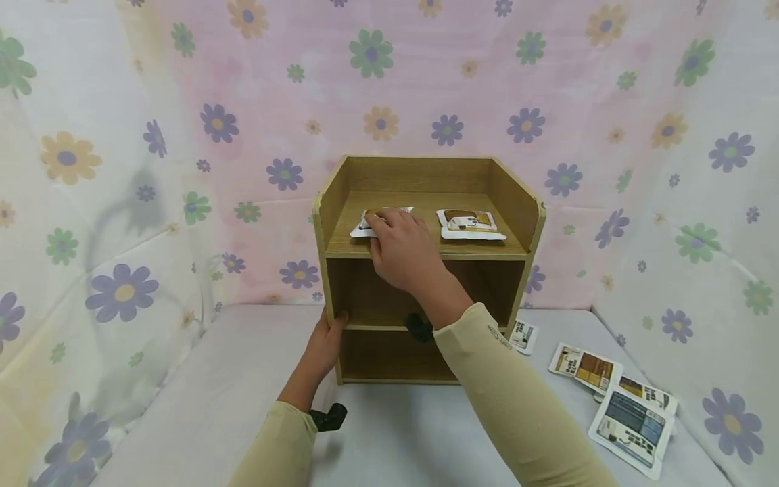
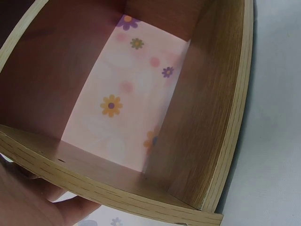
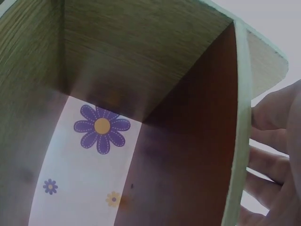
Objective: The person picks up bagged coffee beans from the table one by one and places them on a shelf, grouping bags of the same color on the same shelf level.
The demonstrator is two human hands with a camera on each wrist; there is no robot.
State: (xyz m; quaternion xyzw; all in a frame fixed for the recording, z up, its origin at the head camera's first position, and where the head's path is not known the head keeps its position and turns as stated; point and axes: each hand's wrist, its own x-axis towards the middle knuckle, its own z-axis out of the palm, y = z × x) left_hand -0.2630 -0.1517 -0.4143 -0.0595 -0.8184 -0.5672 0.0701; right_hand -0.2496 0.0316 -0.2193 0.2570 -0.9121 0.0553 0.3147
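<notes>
A small wooden shelf unit point(image 1: 421, 256) stands on the covered table. My left hand point(image 1: 322, 345) grips its left side panel, with the thumb near the front edge; in the left wrist view the fingers point(image 2: 77, 207) lie against that panel. On the top board, a white and brown food packet point(image 1: 360, 228) lies at the left, partly hidden under my right hand point(image 1: 404, 251), whose fingers rest over it. A second packet point(image 1: 470, 224) lies flat at the right of the same board. The right wrist view shows the spread fingers point(image 3: 268, 165) beside the board's edge, with no packet visible.
More packets point(image 1: 633, 423) lie overlapping on the table at the right, and one packet point(image 1: 523, 337) is beside the unit's right side. Flowered cloth point(image 1: 377, 101) hangs behind and at both sides. A pale cloth point(image 1: 243, 365) covers the table.
</notes>
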